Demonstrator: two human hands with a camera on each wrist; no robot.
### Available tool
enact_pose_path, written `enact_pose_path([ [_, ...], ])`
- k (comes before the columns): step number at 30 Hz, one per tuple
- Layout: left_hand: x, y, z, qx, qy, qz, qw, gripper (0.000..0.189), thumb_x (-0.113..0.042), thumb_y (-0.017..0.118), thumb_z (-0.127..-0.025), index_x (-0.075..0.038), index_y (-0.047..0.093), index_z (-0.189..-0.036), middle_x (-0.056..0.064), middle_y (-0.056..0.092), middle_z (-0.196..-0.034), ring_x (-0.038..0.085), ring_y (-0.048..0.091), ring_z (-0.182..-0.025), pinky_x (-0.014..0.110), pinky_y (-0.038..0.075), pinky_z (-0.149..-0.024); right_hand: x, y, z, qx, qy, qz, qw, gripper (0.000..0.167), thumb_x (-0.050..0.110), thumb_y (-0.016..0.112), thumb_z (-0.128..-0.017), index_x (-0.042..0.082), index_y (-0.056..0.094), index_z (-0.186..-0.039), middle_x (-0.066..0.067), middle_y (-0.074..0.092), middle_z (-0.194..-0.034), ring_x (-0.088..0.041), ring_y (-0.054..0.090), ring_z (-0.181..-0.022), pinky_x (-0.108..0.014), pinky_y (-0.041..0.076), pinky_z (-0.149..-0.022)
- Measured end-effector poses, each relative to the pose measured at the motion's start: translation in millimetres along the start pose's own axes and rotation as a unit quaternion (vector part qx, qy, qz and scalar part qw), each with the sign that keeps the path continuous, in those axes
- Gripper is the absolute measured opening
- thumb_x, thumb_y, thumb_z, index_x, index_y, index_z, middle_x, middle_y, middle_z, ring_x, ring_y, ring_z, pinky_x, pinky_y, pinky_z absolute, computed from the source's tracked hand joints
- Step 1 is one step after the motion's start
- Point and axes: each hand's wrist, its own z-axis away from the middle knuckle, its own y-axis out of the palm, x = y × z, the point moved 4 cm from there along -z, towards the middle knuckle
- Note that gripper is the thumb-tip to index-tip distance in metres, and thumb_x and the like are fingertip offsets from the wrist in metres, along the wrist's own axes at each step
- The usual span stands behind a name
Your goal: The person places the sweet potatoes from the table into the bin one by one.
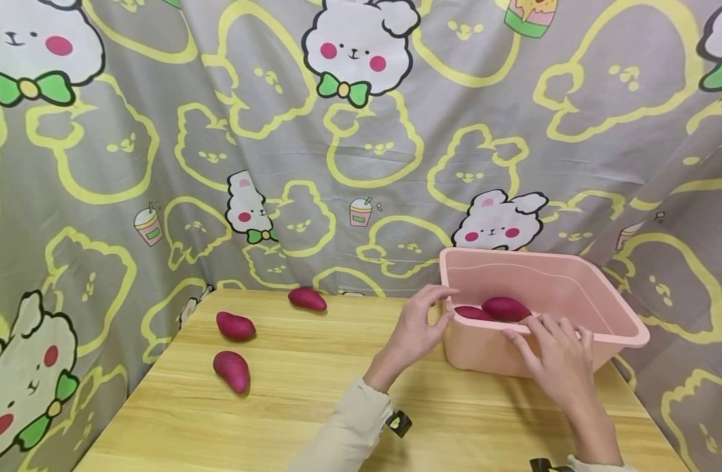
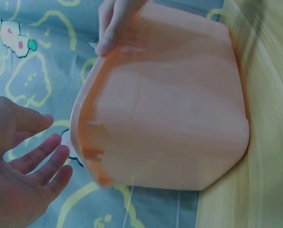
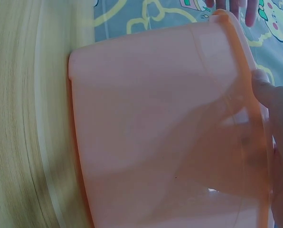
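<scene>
A pink plastic bin (image 1: 485, 354) stands on the right side of the table, with two purple sweet potatoes (image 1: 506, 309) visible inside. My right hand (image 1: 558, 360) grips its front rim, the thumb outside and the fingers over the edge; the right wrist view shows that thumb (image 3: 265, 91) against the rim. Beside the bin's left corner is my left hand (image 1: 417, 324), holding nothing. The left wrist view shows its fingers (image 2: 46, 164) loosely spread, a little apart from the bin. Farther left, three more sweet potatoes (image 1: 236, 326) lie on the wood.
The light wooden table (image 1: 314, 387) backs onto a grey curtain (image 1: 314, 157) printed with cartoon rabbits, which also hangs along both sides. One sweet potato (image 1: 307, 299) lies near the back edge, another (image 1: 232, 372) toward the left edge.
</scene>
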Motion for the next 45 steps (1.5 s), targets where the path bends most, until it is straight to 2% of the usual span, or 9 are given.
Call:
enact_pose_path([
  [5,5.0,-7.7,8.3,0.004,-0.007,0.003,1.0000,0.034,-0.002,0.071,-0.095,-0.007,0.068,-0.128,0.005,0.067,-0.125,0.021,0.064,-0.116,0.030,0.051,-0.100,-0.6,-1.0,1.5,-0.002,0.000,-0.001,1.0000,0.031,0.038,0.077,-0.088,0.012,0.067,-0.103,-0.014,0.065,-0.106,-0.041,0.053,-0.102,-0.063,0.027,-0.088],
  [9,8.6,-14.5,14.6,0.002,-0.011,0.002,0.9999,0.033,-0.002,0.071,-0.095,-0.004,0.068,-0.128,0.006,0.067,-0.126,0.021,0.064,-0.117,0.029,0.050,-0.099,-1.2,-1.1,0.7,0.001,-0.001,0.000,1.0000,0.030,0.038,0.076,-0.090,0.012,0.067,-0.102,-0.013,0.065,-0.105,-0.039,0.053,-0.101,-0.063,0.027,-0.088],
  [14,12.0,-25.3,20.6,-0.002,-0.009,0.004,1.0000,0.034,-0.001,0.071,-0.095,-0.003,0.067,-0.128,0.007,0.066,-0.127,0.021,0.063,-0.117,0.035,0.051,-0.099,-0.8,-0.9,-0.6,0.003,-0.001,-0.003,1.0000,0.029,0.038,0.076,-0.090,0.012,0.068,-0.101,-0.011,0.065,-0.103,-0.038,0.052,-0.099,-0.063,0.027,-0.088],
  [20,16.9,-39.6,28.5,-0.013,-0.004,0.006,0.9999,0.033,-0.003,0.071,-0.095,-0.005,0.067,-0.128,0.005,0.066,-0.128,0.020,0.062,-0.117,0.039,0.051,-0.099,-0.2,-1.1,-2.5,0.002,-0.001,-0.003,1.0000,0.030,0.038,0.076,-0.091,0.012,0.067,-0.102,-0.012,0.064,-0.104,-0.038,0.052,-0.098,-0.064,0.027,-0.088],
  [26,22.6,-51.1,37.5,-0.022,-0.014,0.009,0.9996,0.035,-0.003,0.070,-0.096,-0.009,0.067,-0.130,0.003,0.066,-0.129,0.023,0.062,-0.116,0.047,0.052,-0.096,-1.0,-0.5,-2.4,0.001,-0.008,-0.002,1.0000,0.028,0.036,0.076,-0.091,0.011,0.068,-0.101,-0.012,0.065,-0.104,-0.037,0.051,-0.097,-0.063,0.028,-0.088],
  [34,31.5,-66.5,47.9,-0.056,-0.004,-0.003,0.9984,0.036,-0.003,0.072,-0.094,-0.008,0.067,-0.129,0.007,0.068,-0.126,0.025,0.063,-0.111,0.046,0.053,-0.090,-0.3,0.4,-2.7,0.004,-0.004,-0.004,1.0000,0.028,0.037,0.076,-0.091,0.011,0.068,-0.100,-0.012,0.065,-0.104,-0.037,0.051,-0.096,-0.063,0.027,-0.087],
  [39,37.8,-75.7,53.1,-0.071,-0.012,0.001,0.9974,0.035,0.000,0.072,-0.093,-0.004,0.068,-0.128,0.010,0.068,-0.123,0.025,0.063,-0.112,0.049,0.054,-0.089,-0.2,1.1,-2.6,0.007,-0.005,-0.005,1.0000,0.031,0.041,0.073,-0.093,0.011,0.068,-0.101,-0.013,0.065,-0.104,-0.038,0.051,-0.095,-0.065,0.027,-0.087],
  [45,46.6,-87.4,57.4,-0.089,-0.026,-0.007,0.9956,0.034,0.000,0.072,-0.092,-0.006,0.068,-0.126,0.010,0.069,-0.122,0.023,0.064,-0.111,0.047,0.055,-0.089,-1.7,0.5,-2.2,0.007,0.000,-0.003,1.0000,0.032,0.040,0.074,-0.092,0.010,0.068,-0.103,-0.013,0.065,-0.105,-0.039,0.052,-0.099,-0.065,0.027,-0.088],
])
